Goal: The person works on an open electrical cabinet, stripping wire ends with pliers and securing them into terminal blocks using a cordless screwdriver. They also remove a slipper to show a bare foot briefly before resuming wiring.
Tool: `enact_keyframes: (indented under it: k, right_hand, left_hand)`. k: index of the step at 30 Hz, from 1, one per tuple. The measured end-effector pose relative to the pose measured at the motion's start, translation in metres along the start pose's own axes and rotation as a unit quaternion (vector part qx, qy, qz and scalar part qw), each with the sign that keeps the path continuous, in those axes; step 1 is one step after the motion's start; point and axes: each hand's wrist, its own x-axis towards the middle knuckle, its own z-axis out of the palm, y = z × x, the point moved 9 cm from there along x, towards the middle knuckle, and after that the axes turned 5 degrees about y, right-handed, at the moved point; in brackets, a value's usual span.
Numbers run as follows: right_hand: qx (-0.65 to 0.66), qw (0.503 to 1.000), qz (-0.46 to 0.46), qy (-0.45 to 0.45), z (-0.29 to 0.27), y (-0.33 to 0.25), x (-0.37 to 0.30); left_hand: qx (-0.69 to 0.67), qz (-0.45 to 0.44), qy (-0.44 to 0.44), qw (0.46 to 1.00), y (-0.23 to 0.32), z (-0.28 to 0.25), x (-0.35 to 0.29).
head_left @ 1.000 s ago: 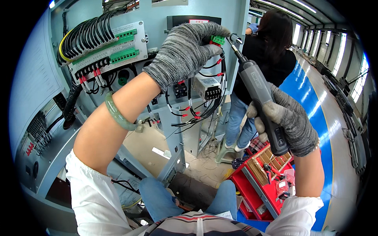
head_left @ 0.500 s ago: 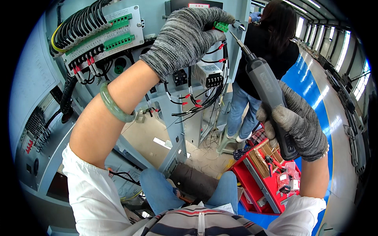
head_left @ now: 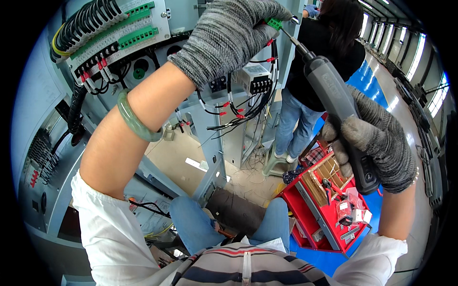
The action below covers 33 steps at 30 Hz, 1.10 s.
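Note:
In a grey knitted glove, my left hand [head_left: 229, 40] pinches a small green terminal connector [head_left: 274, 23] between thumb and fingers at the cabinet's upper edge. My right hand [head_left: 377, 138], gloved the same way, is wrapped round a dark grey electric screwdriver [head_left: 331, 90]. Its thin bit points up and left, and the tip is at the connector's right side; whether it sits in a screw is too small to tell. Black wires with red sleeves [head_left: 271, 60] hang just below the connector. A power supply unit [head_left: 255, 78] with a black terminal strip is mounted beneath my left hand.
At the upper left, a terminal board [head_left: 112, 31] carries green blocks and bundled black wires. A red tool cart [head_left: 305, 205] with pliers and small packets stands at the lower right. Another person [head_left: 334, 52] stands close behind the cabinet's right edge, by a stool [head_left: 279, 163].
The screwdriver's bit has come closer to the green connector, while its handle and my right hand have shifted right. My left hand still pinches the connector, slightly higher in view.

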Motion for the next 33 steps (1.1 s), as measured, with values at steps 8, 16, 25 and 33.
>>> enact_keyframes:
  k: [8,16,25,33]
  right_hand:
    - [-0.055,0.998,-0.017,0.035,0.001,-0.003,0.0]
    - [-0.092,0.994,-0.023,0.047,0.006,-0.017,-0.004]
    - [-0.109,0.993,-0.008,0.042,0.004,-0.018,-0.004]
    - [-0.099,0.994,-0.014,0.046,0.003,-0.015,-0.004]
  left_hand:
    - [0.056,0.034,0.015,0.998,0.005,-0.006,-0.001]
    - [0.024,0.021,0.013,0.999,0.002,-0.004,-0.001]
    - [0.028,-0.029,0.0,0.999,-0.001,-0.004,0.001]
    - [0.027,0.001,0.008,1.0,0.003,-0.004,0.0]
